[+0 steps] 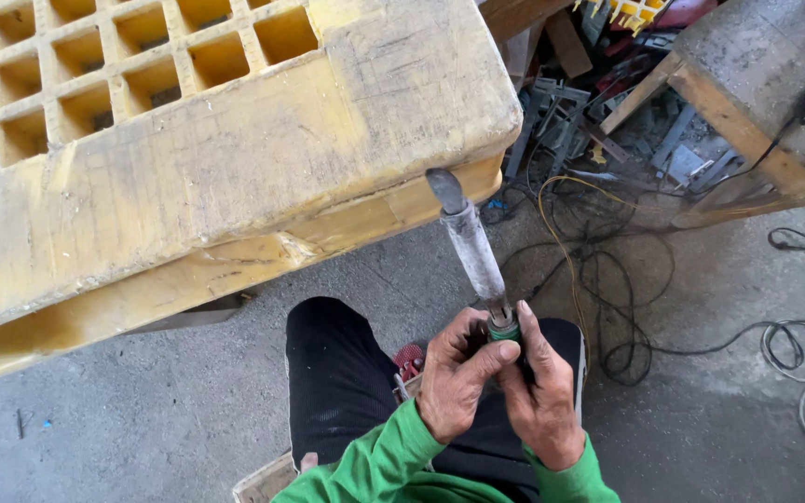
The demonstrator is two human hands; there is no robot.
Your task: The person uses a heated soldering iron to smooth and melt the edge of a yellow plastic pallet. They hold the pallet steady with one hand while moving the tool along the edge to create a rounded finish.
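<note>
Both hands are wrapped around the same tool [470, 250], a long grey metal rod with a dark flattened tip, maybe a soldering or welding iron, hard to say for sure. The left hand [454, 377] has its fingers curled tight around the green handle end, thumb lying across the top. The right hand [542, 396] grips the same spot from the other side, fingers closed, so the handle is mostly hidden between the 2 palms and only a sliver of green collar shows. The rod angles up and left from the hands, and its tip sits right at the lower edge of a big yellow grating panel [235, 158], looks like touching or just about, can't tell which.

The panel is worn and scuffed, with square holes across the top left, and it runs out of the picture on the left and top. Green sleeves [375, 466] and black trousers [337, 373] are visible below, cut off at the bottom edge. There's something red [409, 359] beside the knee that I can't make out. On the concrete floor [142, 410] to the right, a tangle of cables [607, 270] and a heap of scrap metal bits [570, 112] next to a wooden bench [747, 102].
</note>
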